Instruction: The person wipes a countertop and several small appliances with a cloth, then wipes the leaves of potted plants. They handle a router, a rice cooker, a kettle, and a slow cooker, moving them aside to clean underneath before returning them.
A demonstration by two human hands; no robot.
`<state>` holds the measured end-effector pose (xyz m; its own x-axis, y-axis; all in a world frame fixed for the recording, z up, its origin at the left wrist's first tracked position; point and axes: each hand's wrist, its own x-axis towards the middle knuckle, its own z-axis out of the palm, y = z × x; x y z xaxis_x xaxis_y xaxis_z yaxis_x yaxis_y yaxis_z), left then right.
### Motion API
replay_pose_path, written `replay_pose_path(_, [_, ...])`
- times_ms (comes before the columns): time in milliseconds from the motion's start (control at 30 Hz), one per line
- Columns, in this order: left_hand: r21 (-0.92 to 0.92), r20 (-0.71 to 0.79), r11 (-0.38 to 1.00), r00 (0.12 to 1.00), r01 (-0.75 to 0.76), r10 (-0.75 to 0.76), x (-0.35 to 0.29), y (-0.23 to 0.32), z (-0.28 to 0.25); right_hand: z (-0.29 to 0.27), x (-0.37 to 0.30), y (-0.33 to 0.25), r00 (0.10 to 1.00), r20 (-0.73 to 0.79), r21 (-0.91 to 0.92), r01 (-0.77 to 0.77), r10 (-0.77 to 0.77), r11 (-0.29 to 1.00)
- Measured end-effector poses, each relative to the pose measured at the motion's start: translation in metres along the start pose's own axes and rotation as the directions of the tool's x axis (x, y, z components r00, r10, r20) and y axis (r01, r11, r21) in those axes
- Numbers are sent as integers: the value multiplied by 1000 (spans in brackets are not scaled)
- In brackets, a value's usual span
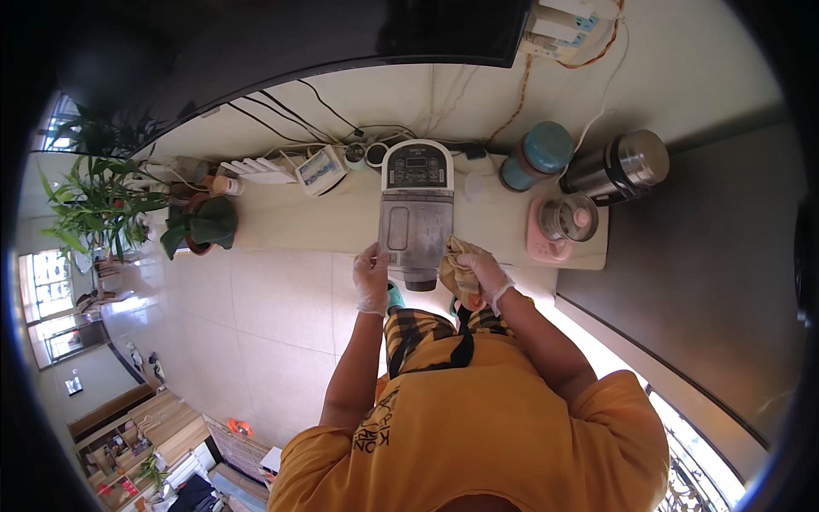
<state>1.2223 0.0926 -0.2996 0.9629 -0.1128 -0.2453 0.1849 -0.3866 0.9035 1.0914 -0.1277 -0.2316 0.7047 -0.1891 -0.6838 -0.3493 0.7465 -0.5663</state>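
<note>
A white countertop appliance (417, 226) stands at the table's front edge, with a black button panel at its back and a greyish see-through cover in front. A dark rounded part juts out at its near end. Both my hands wear thin clear gloves. My left hand (370, 279) is closed on the appliance's near left side, its fingertips partly hidden there. My right hand (488, 275) is wrapped round a crumpled tan cloth (459, 271), which touches or nearly touches the appliance's right side. Some right fingers are hidden by the cloth.
Right of the appliance are a teal jar (543, 154), a steel thermos (627, 166) and a pink-based glass kettle (570, 220). Potted plants (200, 224) stand far left. Cables run along the wall beneath a black screen (299, 43). A large dark panel (691, 264) bounds the right.
</note>
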Motion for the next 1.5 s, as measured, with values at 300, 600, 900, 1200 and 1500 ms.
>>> replay_pose_path(300, [179, -9, 983, 1000, -25, 27, -6, 6, 11, -10, 7, 1, 992, -68, -34, 101, -103, 994])
replay_pose_path(600, [250, -62, 958, 985, -143, 163, -9, 22, 16, -15, -13, -28, 971, -215, 156, 136, -100, 978])
replay_pose_path(900, [541, 147, 671, 843, -507, 518, -29, 40, 31, -21, -20, -36, 955, -215, 150, 239, -205, 959])
replay_pose_path(1200, [644, 420, 442, 771, -625, 478, -27, 10, 61, -5, -19, -49, 912, -78, -77, 398, -404, 914])
replay_pose_path(1500, [677, 235, 547, 849, -493, 473, -7, 35, 78, 60, 113, -82, 492, 720, -689, 586, -488, -426])
